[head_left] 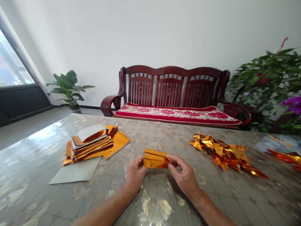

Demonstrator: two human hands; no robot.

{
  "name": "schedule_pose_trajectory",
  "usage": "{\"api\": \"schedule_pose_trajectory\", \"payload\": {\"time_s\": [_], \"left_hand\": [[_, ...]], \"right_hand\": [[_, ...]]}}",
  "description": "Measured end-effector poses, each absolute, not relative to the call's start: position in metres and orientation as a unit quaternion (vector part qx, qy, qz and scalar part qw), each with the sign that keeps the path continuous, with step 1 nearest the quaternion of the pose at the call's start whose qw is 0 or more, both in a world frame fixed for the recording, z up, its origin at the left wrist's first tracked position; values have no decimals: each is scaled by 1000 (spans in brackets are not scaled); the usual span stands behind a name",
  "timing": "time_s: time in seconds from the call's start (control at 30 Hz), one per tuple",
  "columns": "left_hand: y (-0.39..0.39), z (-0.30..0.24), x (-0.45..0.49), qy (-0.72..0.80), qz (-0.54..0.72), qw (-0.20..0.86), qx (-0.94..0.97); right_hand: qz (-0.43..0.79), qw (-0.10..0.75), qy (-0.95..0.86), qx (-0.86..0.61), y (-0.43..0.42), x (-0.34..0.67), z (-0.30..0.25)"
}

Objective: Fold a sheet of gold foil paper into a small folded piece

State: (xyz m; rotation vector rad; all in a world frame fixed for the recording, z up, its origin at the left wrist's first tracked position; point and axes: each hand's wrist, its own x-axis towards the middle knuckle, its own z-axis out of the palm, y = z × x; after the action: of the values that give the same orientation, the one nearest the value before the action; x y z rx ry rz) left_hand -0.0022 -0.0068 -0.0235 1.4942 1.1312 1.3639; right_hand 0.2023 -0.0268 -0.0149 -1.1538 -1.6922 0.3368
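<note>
A folded sheet of gold foil paper (156, 159) is held up between my two hands, its long creases running from side to side. My left hand (135, 172) pinches its left end with thumb and fingers. At the right end, the thumb and fingertips of my right hand (183, 175) close on the edge. To the left lies a loose stack of gold foil sheets (94, 150), some with pale backs facing up. On the right is a heap of folded gold foil pieces (218, 150) with pointed ends.
The table (113, 194) has a shiny patterned cover. At its right edge lie a clear plastic bag (275, 143) and more foil pieces (288, 158). Beyond it stand a dark red wooden bench (169, 84) and potted plants (70, 86) on both sides.
</note>
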Motion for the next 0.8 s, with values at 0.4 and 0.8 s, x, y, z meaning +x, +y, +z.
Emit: {"api": "schedule_pose_trajectory", "payload": {"time_s": [0.4,0.8], "left_hand": [[-13,-14,7,459,495,601,428],[-4,-12,-2,486,522,470,519]], "right_hand": [[-70,474,-757,-445,-24,200,-7],[210,576,-590,-526,-15,197,-17]]}}
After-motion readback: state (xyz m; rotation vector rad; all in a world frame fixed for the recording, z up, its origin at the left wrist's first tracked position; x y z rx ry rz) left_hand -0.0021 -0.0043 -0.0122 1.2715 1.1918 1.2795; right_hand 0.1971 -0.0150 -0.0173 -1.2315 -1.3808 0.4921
